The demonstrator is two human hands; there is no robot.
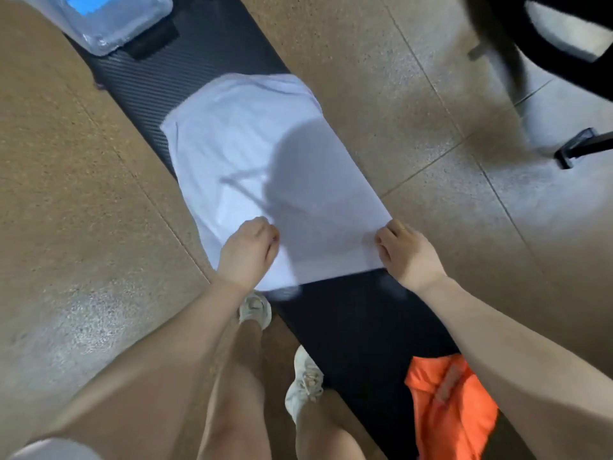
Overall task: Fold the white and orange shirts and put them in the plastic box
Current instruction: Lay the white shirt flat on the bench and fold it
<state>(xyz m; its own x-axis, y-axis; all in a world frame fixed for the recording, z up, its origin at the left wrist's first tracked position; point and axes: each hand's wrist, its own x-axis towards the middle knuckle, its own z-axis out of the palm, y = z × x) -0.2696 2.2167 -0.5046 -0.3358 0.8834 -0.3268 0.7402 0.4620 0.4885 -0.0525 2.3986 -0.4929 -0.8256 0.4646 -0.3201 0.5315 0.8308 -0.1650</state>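
Note:
The white shirt (252,154) lies spread lengthwise on a long black bench (358,327), folded into a narrow strip. My left hand (247,249) grips its near left corner with curled fingers. My right hand (406,250) pinches the near right corner. The orange shirt (451,410) lies crumpled at the near end of the bench, partly hidden under my right forearm. The clear plastic box (109,18) with something blue inside stands at the far end of the bench, top left.
Speckled tiled floor (431,94) runs on both sides of the bench. My legs and white shoes (305,383) stand at the bench's left side. Black chair or stand legs (583,147) are at the upper right.

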